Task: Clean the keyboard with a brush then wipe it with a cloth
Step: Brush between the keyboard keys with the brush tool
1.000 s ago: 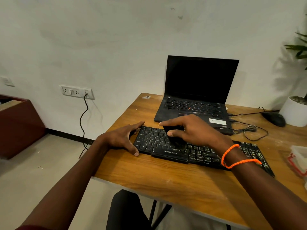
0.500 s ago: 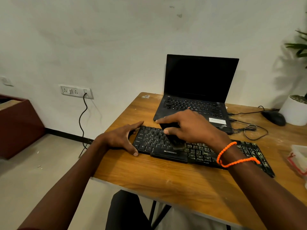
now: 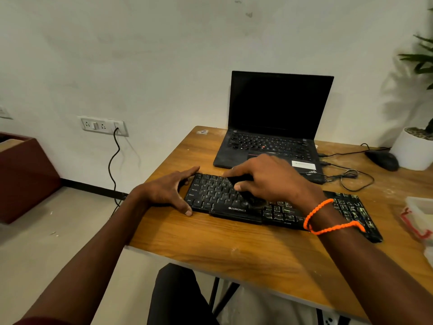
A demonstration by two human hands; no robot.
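The right hand (image 3: 269, 181) holds a black brush (image 3: 248, 193) on the black keyboard (image 3: 210, 193). The left hand (image 3: 166, 191) rests on the keyboard's end, fingers (image 3: 187, 173) spread wide.

Soft, even indoor light, moderately bright. The plant (image 3: 421, 62) throws a faint shadow on the wall to its left. Wide-angle bending curves the edges of the worktop (image 3: 234, 242). The right hand (image 3: 269, 179) is slightly motion-blurred.

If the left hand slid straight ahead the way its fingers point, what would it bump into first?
Probably the laptop. The left hand rests against the keyboard end, fingers aimed along its far edge toward the laptop's near corner; depth is hard to judge.
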